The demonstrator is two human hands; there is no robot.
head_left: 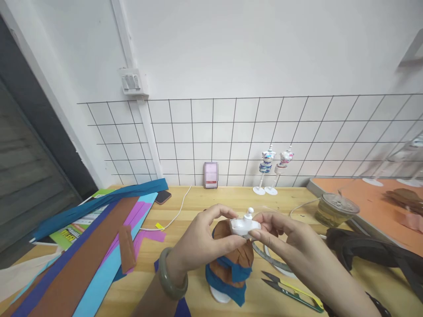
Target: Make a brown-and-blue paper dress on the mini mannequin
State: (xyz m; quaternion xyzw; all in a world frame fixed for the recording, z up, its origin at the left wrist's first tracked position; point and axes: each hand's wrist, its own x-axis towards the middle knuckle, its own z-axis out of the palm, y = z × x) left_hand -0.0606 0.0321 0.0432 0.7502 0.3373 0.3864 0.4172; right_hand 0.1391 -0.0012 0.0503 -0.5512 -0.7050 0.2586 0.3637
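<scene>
clear container [336, 212], contents unclear; left hand [200, 235], right hand [291, 235] hold mannequin [243, 226]

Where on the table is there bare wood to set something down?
Best patch: the table between the white cord, the upright phone and the left hand. A narrower patch lies between that phone and the mini mannequins. Crowded: the left side, under colored strips, and the right front, with snips and a black strap.
</scene>
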